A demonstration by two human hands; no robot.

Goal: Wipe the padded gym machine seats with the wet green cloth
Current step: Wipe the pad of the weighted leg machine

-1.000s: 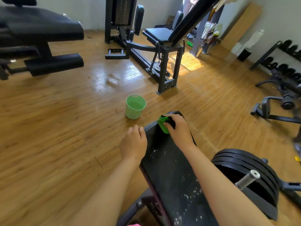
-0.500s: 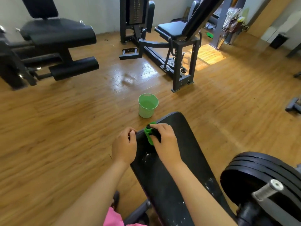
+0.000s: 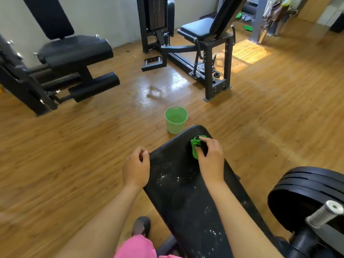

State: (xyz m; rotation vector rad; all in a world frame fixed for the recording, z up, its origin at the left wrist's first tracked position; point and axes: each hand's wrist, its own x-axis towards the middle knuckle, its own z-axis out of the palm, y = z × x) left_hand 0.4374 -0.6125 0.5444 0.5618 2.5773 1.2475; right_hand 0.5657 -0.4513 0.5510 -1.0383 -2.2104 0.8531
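Note:
A long black padded bench seat (image 3: 178, 183) runs from the bottom of the view up to the middle, with white wet specks on its surface. My right hand (image 3: 210, 159) grips the bunched green cloth (image 3: 195, 146) and presses it on the far right part of the pad. My left hand (image 3: 136, 168) holds the pad's left edge with curled fingers. Two other black padded machine seats stand farther off, one at the left (image 3: 74, 49) and one at the back (image 3: 197, 28).
A light green bucket (image 3: 176, 120) stands on the wooden floor just beyond the bench's far end. Stacked black weight plates (image 3: 307, 194) with a grey bar end (image 3: 327, 211) sit at the lower right. A wet patch shines on the floor near the back machine.
My right hand has slid the green cloth from the pad's left side across to its far right part. My left hand stays on the left edge. The view has shifted.

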